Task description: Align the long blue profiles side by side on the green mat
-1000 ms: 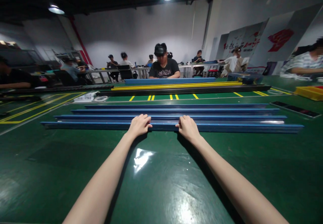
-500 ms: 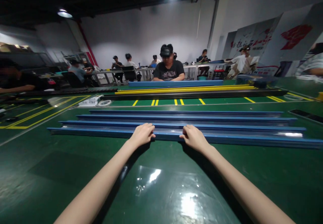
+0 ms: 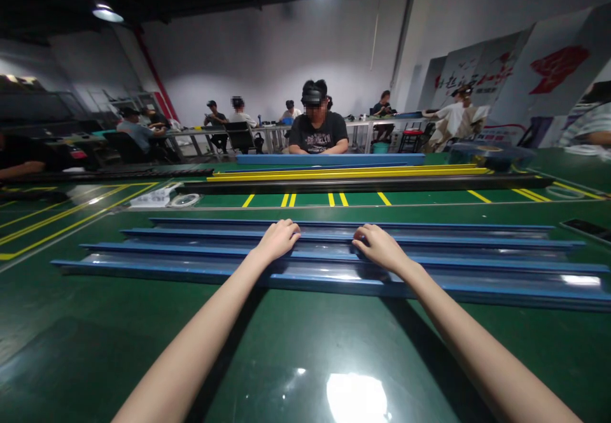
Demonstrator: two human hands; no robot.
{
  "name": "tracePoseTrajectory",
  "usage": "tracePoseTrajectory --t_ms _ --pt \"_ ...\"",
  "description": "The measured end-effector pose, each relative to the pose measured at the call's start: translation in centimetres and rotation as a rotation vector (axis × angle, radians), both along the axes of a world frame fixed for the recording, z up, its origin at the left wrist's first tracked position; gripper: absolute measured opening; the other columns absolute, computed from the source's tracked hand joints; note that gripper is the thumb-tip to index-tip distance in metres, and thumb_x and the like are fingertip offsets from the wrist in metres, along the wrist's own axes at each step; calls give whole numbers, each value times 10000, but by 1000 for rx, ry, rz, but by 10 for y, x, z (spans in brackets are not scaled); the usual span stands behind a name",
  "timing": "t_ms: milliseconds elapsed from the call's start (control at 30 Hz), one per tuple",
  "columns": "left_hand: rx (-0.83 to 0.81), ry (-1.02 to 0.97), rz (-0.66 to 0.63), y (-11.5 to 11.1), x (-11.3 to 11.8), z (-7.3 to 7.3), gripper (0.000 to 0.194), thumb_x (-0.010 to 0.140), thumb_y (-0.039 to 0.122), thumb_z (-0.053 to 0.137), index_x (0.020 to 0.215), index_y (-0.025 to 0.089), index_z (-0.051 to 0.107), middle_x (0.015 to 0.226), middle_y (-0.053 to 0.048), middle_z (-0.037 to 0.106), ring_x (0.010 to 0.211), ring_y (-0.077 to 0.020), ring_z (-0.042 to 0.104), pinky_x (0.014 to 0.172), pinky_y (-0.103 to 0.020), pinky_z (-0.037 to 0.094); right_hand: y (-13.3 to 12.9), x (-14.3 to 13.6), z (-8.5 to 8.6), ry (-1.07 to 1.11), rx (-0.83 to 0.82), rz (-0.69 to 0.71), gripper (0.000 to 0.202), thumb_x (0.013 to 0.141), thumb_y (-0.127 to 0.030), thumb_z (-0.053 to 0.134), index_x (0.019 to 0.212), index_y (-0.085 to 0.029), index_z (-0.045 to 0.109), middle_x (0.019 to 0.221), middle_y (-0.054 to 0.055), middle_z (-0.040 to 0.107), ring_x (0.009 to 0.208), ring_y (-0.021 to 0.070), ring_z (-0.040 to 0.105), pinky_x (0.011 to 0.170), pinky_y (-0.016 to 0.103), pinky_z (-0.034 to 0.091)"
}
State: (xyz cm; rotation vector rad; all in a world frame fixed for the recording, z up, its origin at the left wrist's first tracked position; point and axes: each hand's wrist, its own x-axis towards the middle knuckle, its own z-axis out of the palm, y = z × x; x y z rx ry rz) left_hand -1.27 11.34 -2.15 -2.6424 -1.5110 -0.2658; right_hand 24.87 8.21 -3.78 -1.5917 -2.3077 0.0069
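Observation:
Several long blue rails (image 3: 191,273) lie side by side across the green table, with clear, shiny strips between their edges. My left hand (image 3: 279,240) is over the middle rails, left of centre, its fingers loosely bent and slightly apart, holding nothing that I can see. To the right, my right hand (image 3: 380,246) hovers over or rests on the same rails; its thumb and fingers are apart in a loose curve. Whether the fingertips touch the rails is unclear. Both forearms reach over the front rail.
Beyond the rails lie a black bar (image 3: 372,184), yellow strips (image 3: 353,172) and another blue rail (image 3: 329,159). A person (image 3: 319,131) sits opposite. A roll of tape (image 3: 184,200) is at the back left, a phone (image 3: 587,229) at the right edge.
Both hands have left the front rail and moved away from me over the middle rails, their fingers loosening. The rails appear closer and lower in the view.

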Motion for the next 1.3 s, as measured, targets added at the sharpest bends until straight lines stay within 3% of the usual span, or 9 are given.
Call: tracePoseTrajectory --t_ms 100,233,333,500,667,900,1067,1200,1300 --pt "36 -10 47 13 2 -11 245 853 292 377 969 185 564 980 -63 566 946 -189 503 815 -311 382 16 5 -10 -5 77 -55 247 807 -310 433 936 -151 572 957 98 582 914 196 506 766 298 373" --pt "90 -74 40 28 6 -20 349 858 378 361 1128 195 488 1184 -68 490 1099 -198 421 888 -330 348 33 5 -17 0 152 -95 379 819 -410 399 1068 -158 533 1145 121 524 1046 230 463 824 353 373" --pt "18 -57 1 38 9 -30 459 864 459 296 1234 210 405 1324 -44 385 1223 -202 308 976 -354 275 43 3 -21 -51 81 -62 468 846 -447 317 1153 -144 498 1194 122 515 1092 226 457 889 368 349" --pt "-129 -35 31 50 12 -44 554 859 536 162 1324 251 261 1382 11 284 1282 -191 212 1032 -423 180 51 4 -21 -166 2 30 600 845 -503 245 1205 -79 472 1199 145 517 1093 238 472 923 345 348" --pt "-152 -41 11 53 11 -45 586 847 565 119 1337 262 226 1396 29 238 1291 -173 187 1046 -410 156 52 7 -17 -191 1 54 632 837 -530 224 1221 -86 458 1220 142 499 1115 235 463 926 335 355" --pt "-134 -28 19 59 15 -32 580 844 567 134 1272 255 371 1335 -1 373 1226 -185 335 987 -364 277 56 4 -9 -259 -44 24 552 855 -494 209 1184 -144 479 1212 125 512 1051 222 517 842 326 400" --pt "-165 24 115 68 21 -20 579 840 564 94 1106 314 544 1103 -22 594 996 -236 550 780 -357 428 64 -1 -1 -236 -144 -68 557 863 -488 123 1077 -195 545 1093 104 594 948 209 569 759 317 408" --pt "-140 74 179 76 25 -17 659 838 554 70 944 228 633 933 -82 649 889 -243 592 708 -337 440 74 -7 5 -233 -256 -226 710 816 -580 52 885 -168 626 915 141 645 846 244 596 681 337 410" --pt "-126 92 211 79 27 -18 676 847 520 74 843 179 658 848 -106 657 836 -239 606 681 -319 440 79 -10 7 -235 -266 -272 725 819 -566 51 848 -155 648 871 153 651 831 243 600 664 324 408"
